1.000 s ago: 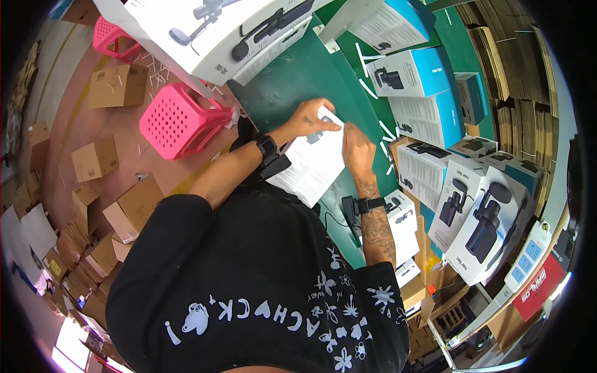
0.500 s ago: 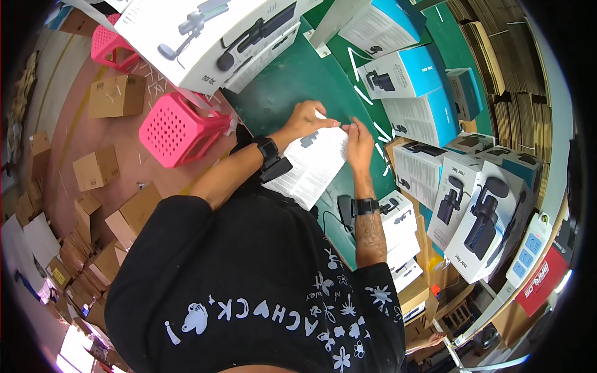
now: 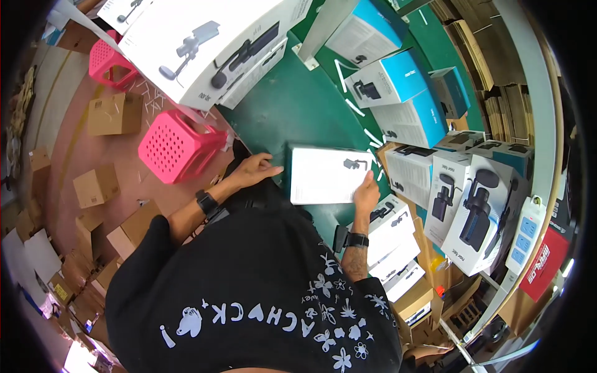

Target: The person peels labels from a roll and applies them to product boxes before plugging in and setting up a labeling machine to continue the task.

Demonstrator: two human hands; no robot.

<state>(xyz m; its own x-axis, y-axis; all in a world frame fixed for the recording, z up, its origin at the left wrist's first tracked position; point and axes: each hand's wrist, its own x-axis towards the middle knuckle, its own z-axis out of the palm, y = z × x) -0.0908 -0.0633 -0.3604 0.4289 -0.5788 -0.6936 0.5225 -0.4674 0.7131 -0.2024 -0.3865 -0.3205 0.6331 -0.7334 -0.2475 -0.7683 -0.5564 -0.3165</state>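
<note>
A white cardboard box [image 3: 323, 177] with a small microphone picture lies over the green tabletop in front of me, its plain white face upward. My right hand [image 3: 367, 194] grips its right end, the thumb on top and the other fingers mostly hidden. To the left of the box, my left hand [image 3: 256, 170] is off it, fingers apart with nothing in them. Just right of my right forearm sit more white boxes [image 3: 388, 230] with microphone pictures.
Large white microphone boxes [image 3: 199, 56] stand at the far left of the green table [image 3: 267, 112]. Blue-and-white boxes [image 3: 398, 78] and white strips lie on the right side. A power strip [image 3: 524, 239] hangs at far right. Pink stools [image 3: 177, 146] and brown cartons [image 3: 115, 114] are on the floor.
The box has turned from a slanted position to lie nearly level. My left hand has let go of it and moved left and nearer. My right hand has come down to its right end.
</note>
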